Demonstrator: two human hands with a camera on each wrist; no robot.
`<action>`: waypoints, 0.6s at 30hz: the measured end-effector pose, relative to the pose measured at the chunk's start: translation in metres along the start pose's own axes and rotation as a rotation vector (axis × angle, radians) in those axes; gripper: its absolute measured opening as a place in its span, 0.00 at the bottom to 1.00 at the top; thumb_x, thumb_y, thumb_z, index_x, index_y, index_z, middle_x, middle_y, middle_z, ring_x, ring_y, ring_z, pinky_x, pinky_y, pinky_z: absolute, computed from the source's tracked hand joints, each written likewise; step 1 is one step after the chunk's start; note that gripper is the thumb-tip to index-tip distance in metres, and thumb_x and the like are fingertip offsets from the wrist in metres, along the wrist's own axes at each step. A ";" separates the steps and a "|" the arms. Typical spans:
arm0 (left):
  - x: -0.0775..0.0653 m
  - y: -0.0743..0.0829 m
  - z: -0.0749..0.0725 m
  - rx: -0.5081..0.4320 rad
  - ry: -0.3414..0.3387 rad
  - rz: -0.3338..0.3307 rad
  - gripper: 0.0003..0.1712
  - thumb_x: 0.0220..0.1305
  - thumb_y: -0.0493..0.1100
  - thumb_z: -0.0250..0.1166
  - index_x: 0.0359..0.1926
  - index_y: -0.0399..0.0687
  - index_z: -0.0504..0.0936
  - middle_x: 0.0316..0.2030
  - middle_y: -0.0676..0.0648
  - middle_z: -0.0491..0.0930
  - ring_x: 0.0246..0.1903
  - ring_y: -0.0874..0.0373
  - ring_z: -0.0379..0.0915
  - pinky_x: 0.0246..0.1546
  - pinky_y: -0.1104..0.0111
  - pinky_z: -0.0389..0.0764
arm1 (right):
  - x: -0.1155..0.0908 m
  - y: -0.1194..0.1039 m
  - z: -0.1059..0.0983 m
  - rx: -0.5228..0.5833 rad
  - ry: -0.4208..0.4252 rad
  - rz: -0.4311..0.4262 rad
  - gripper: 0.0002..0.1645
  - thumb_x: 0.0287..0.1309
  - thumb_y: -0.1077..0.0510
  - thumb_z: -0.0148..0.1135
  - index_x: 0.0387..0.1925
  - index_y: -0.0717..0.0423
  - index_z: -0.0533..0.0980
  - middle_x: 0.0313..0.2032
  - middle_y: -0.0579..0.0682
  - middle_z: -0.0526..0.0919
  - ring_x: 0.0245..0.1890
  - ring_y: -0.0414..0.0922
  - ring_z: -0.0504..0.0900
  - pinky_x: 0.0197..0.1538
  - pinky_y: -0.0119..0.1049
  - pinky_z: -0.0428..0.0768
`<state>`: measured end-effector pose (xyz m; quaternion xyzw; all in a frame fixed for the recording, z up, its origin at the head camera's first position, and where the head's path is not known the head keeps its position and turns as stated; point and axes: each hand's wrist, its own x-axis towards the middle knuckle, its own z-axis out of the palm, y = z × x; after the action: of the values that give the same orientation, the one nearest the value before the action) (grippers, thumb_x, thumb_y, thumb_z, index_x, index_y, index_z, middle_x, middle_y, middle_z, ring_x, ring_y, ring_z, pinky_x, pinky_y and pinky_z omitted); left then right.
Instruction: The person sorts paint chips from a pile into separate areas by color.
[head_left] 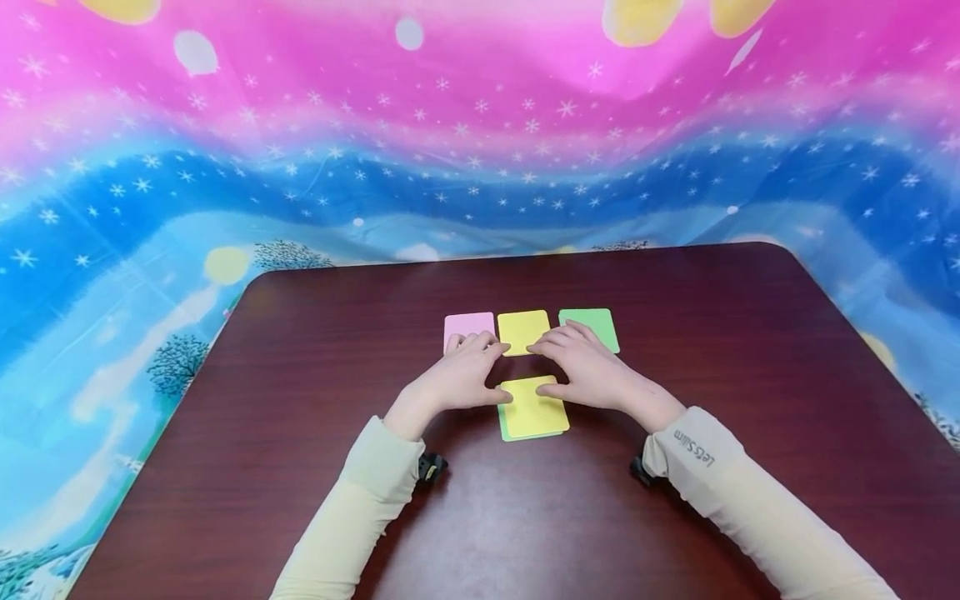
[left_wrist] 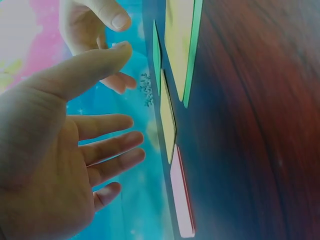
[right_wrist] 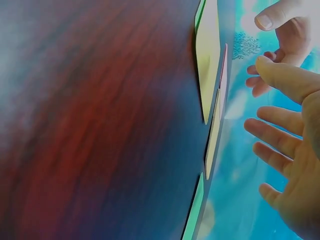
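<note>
Three piles of square cards lie in a row on the table: pink (head_left: 468, 322) at left, yellow (head_left: 522, 327) in the middle, green (head_left: 602, 330) at right. Nearer the person is another pile, a yellow card (head_left: 534, 414) on top with a green card (head_left: 517, 437) showing beneath its edge. My left hand (head_left: 467, 377) hovers over the pink and yellow cards, its fingers spread. Over the yellow and green cards, my right hand (head_left: 596, 373) hovers likewise. Both wrist views show the palms holding nothing, apart from the cards, with the left thumb (left_wrist: 95, 70) extended.
The dark reddish-brown table (head_left: 337, 333) has rounded far corners. Behind it hangs a pink and blue cloth (head_left: 480, 133) with a snowflake print. Black devices (head_left: 432, 468) are strapped at both wrists, by the pale sleeves (head_left: 337, 517).
</note>
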<state>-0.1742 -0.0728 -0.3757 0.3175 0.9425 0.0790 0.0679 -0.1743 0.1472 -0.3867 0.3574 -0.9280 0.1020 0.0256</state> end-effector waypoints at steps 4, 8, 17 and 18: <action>0.002 0.008 0.000 0.005 -0.008 0.016 0.40 0.49 0.61 0.64 0.59 0.45 0.70 0.49 0.48 0.69 0.50 0.58 0.63 0.50 0.60 0.57 | -0.008 0.002 0.000 0.008 0.001 0.007 0.34 0.46 0.42 0.66 0.53 0.55 0.73 0.50 0.50 0.76 0.55 0.49 0.68 0.65 0.53 0.50; 0.003 0.013 0.003 -0.005 -0.015 0.029 0.39 0.48 0.62 0.65 0.58 0.45 0.71 0.45 0.50 0.70 0.45 0.59 0.64 0.48 0.60 0.57 | -0.014 0.001 -0.002 0.017 0.006 0.007 0.33 0.46 0.43 0.66 0.52 0.55 0.74 0.49 0.49 0.76 0.54 0.49 0.69 0.65 0.53 0.50; 0.002 0.019 0.003 -0.004 -0.025 0.048 0.39 0.46 0.62 0.67 0.56 0.46 0.73 0.43 0.50 0.70 0.43 0.60 0.65 0.45 0.61 0.58 | -0.025 0.002 0.000 0.033 -0.003 0.007 0.34 0.44 0.42 0.67 0.53 0.53 0.74 0.49 0.48 0.76 0.55 0.48 0.69 0.65 0.53 0.51; 0.003 0.019 0.003 0.001 -0.025 0.053 0.39 0.46 0.63 0.66 0.56 0.47 0.73 0.42 0.51 0.70 0.42 0.60 0.65 0.45 0.62 0.58 | -0.026 0.002 0.000 0.035 0.002 0.003 0.34 0.44 0.42 0.67 0.52 0.53 0.74 0.49 0.48 0.77 0.54 0.48 0.69 0.64 0.54 0.51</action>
<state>-0.1648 -0.0556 -0.3756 0.3434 0.9329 0.0761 0.0772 -0.1565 0.1658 -0.3901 0.3563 -0.9266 0.1186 0.0203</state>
